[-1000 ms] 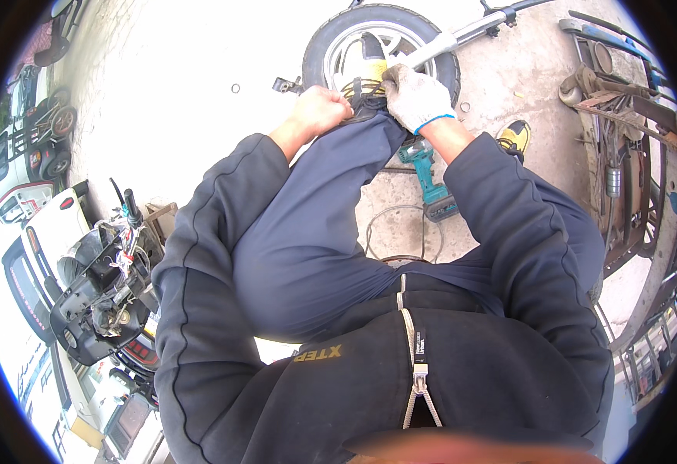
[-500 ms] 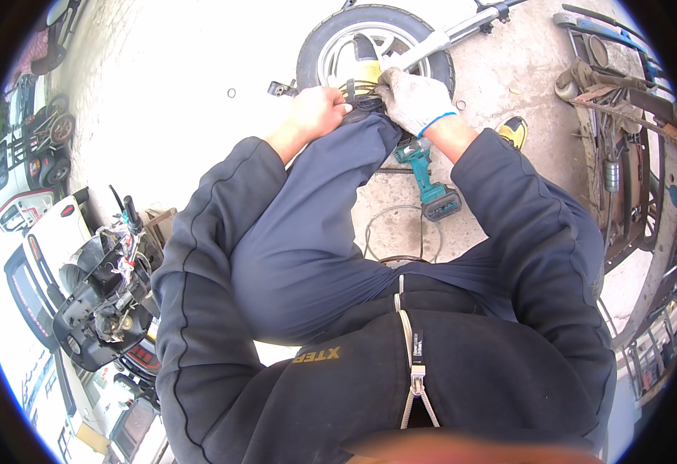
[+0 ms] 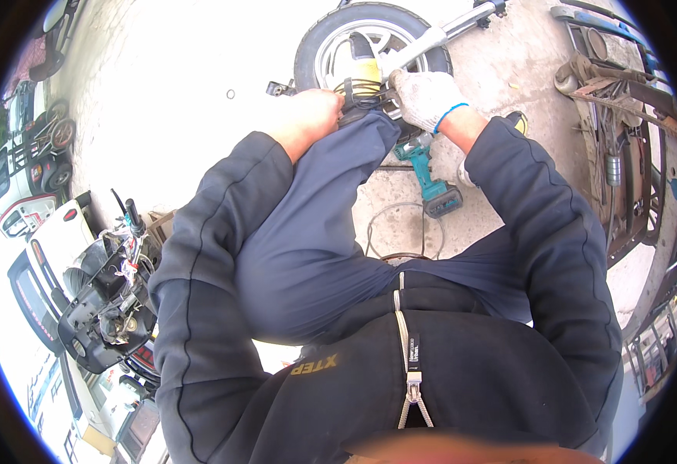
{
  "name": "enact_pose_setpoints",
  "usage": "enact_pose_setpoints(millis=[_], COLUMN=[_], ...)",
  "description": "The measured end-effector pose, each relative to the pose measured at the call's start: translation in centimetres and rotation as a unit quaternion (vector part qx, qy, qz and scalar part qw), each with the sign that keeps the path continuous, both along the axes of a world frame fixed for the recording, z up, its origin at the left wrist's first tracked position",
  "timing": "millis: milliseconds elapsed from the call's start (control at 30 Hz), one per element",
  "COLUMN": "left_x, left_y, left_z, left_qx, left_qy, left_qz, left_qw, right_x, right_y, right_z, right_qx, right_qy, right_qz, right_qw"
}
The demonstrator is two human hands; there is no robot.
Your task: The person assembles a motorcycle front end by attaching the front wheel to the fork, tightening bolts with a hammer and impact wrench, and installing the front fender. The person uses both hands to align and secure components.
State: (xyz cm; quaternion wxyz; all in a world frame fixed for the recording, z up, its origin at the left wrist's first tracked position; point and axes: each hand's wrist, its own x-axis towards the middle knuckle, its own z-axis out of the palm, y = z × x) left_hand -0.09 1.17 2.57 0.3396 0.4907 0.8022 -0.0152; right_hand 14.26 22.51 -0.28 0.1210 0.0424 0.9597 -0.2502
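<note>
1. The black rubber motorcycle tyre on its silver spoked alloy wheel stands at the top edge of the view, on pale concrete ground that lies open to the left of the wheel.
2. To the right, a rusty metal rack of tools and scrap closes off that side; at the lower left a stripped black scooter stands well apart from the hands.
3. A teal cordless power drill lies on the ground just below the right wrist, beside a thin loop of grey wire.
4. Both forearms in dark sleeves reach forward over the raised blue-trousered knee and meet at the wheel's lower edge.
5. The bare left hand is curled tight, gripping a bundle of black cables against the wheel.
6. The right hand in a white knit glove is also closed, pinching the same bundle from the other side, just beside a yellow part on the wheel.
</note>
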Motion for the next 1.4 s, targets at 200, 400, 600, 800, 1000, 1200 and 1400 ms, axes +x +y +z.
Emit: enact_pose_setpoints(millis=[200, 400, 600, 800, 1000, 1200, 1400], left_x=[0.2, -0.2, 0.5, 0.5, 0.4, 0.4, -0.2], left_y=[0.2, -0.2, -0.7, 0.5, 0.7, 0.6, 0.2], left_z=[-0.5, -0.8, -0.4, -0.1, 0.2, -0.7, 1.4], left_qx=[-0.008, -0.015, 0.086, 0.062, 0.086, 0.079, 0.082], left_qy=[0.007, -0.004, 0.017, -0.010, -0.015, 0.003, 0.082], left_qz=[-0.025, 0.008, 0.078, 0.067, -0.006, -0.012, 0.039], left_qw=[1.000, 1.000, 0.993, 0.996, 0.996, 0.997, 0.992], right_x=[0.6, 0.0, -0.2, 0.1, 0.1, -0.1, -0.6], right_y=[0.7, 0.5, -0.2, -0.4, -0.4, -0.4, 2.7], right_z=[0.1, -0.1, -0.5, 0.2, 0.7, 0.8, 4.9], right_qx=[0.004, -0.001, -0.083, -0.105, -0.049, -0.038, -0.182], right_qy=[-0.013, -0.002, -0.023, -0.038, -0.012, -0.034, -0.038], right_qz=[0.014, -0.014, -0.095, -0.089, -0.063, -0.068, -0.257], right_qw=[1.000, 1.000, 0.992, 0.990, 0.997, 0.996, 0.948])
